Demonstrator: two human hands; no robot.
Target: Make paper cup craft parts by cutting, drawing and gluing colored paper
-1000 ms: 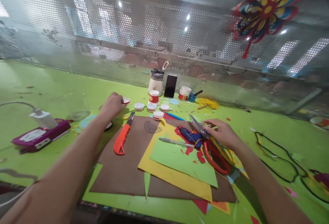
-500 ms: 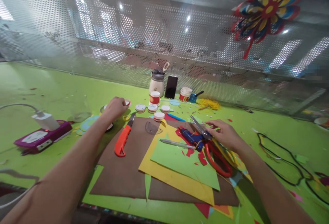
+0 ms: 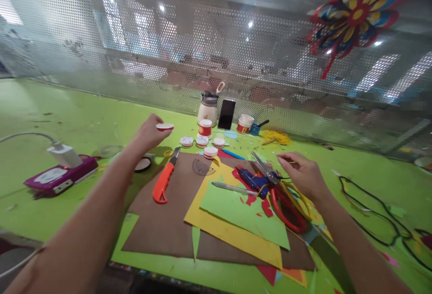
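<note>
My left hand (image 3: 151, 132) is closed on the edge of a white jar lid (image 3: 165, 127) with a red rim, held flat above the green table. Several similar items stand to its right, among them a lid with blue marks (image 3: 186, 141) and a white one (image 3: 210, 152). My right hand (image 3: 303, 174) hovers, fingers loosely curved and apart, with nothing visible in it. Nearest to it lie red-handled scissors (image 3: 286, 208), resting over a blue glue gun (image 3: 253, 181). An orange utility knife (image 3: 164, 181) lies on the brown sheet (image 3: 151, 235).
Behind the lids stand a red-and-white jar (image 3: 204, 128), a thermos-like jug (image 3: 207, 109) and a phone (image 3: 226, 115). At left is a purple power strip (image 3: 60, 177); at right, a black cord (image 3: 367, 226). Green paper (image 3: 243, 213) covers part of a yellow sheet (image 3: 232, 240).
My left hand has risen slightly, bringing the lid up off the table. My right hand has shifted a little to the right, away from the scissors.
</note>
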